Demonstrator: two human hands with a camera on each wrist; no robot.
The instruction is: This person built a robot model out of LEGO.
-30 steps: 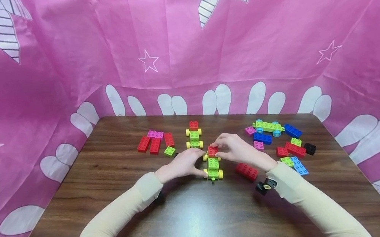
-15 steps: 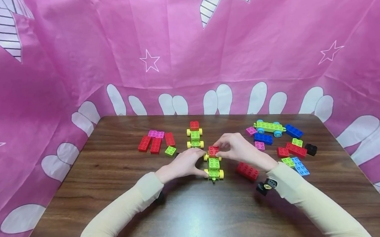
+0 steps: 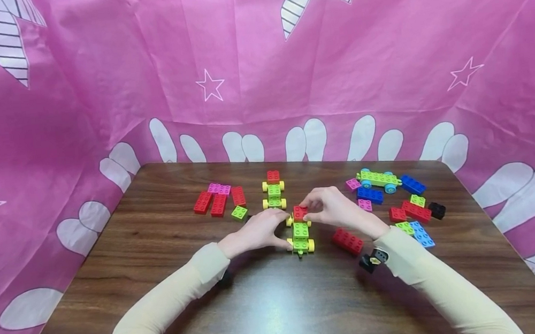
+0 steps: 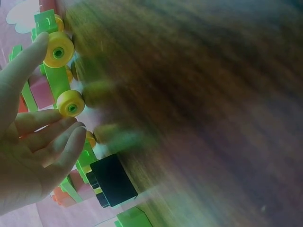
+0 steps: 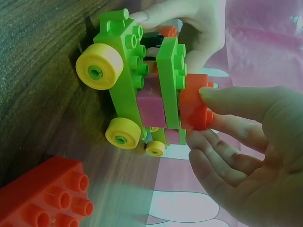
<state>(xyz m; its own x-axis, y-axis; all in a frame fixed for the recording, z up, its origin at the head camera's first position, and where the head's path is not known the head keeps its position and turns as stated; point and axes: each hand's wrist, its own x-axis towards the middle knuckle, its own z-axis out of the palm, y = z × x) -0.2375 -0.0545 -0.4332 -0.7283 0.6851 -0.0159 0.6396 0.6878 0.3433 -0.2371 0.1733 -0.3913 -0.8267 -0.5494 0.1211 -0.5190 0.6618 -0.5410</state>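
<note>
A toy brick car (image 3: 300,231) with a green wheeled base and yellow wheels stands on the table between my hands. My left hand (image 3: 256,231) grips its left side, thumb at the near wheel and index finger at the far one. On the base sits a pink brick (image 5: 151,108), topped by a green brick (image 5: 168,78). A red brick (image 5: 193,101) is on top at the far end. Thumb and fingers of my right hand (image 3: 333,206) pinch this red brick. A similar car (image 3: 274,190) with a red brick stands just beyond.
Red, pink and green bricks lie at the back left, among them a pink brick (image 3: 219,188). A large red brick (image 3: 348,241) is under my right wrist. Farther right are blue, red, green and black bricks and a blue-wheeled green base (image 3: 377,178). A black brick (image 4: 113,179) stands behind my left hand.
</note>
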